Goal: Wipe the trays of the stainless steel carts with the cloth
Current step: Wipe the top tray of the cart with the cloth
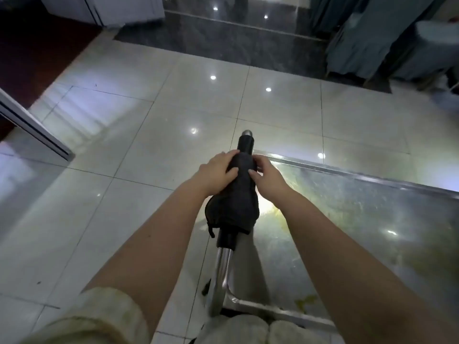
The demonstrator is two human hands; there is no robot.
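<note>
A dark cloth (236, 207) hangs draped over the black-sleeved handle bar (245, 142) of a stainless steel cart. My left hand (218, 167) lies on the cloth's left side with its thumb pressed into the fabric. My right hand (264, 171) holds the cloth's right side, fingers curled over its top. The cart's top tray (360, 212) stretches to the right of the handle, shiny, with yellowish smears and light glare. The handle's bare steel tube (223, 264) shows below the cloth.
Pale glossy floor tiles (149, 145) spread left and ahead. A dark marble step (236, 45) lies beyond, grey draped furniture (372, 45) at the far right, a dark red carpet (37, 45) and a metal door-frame edge (34, 125) at the left.
</note>
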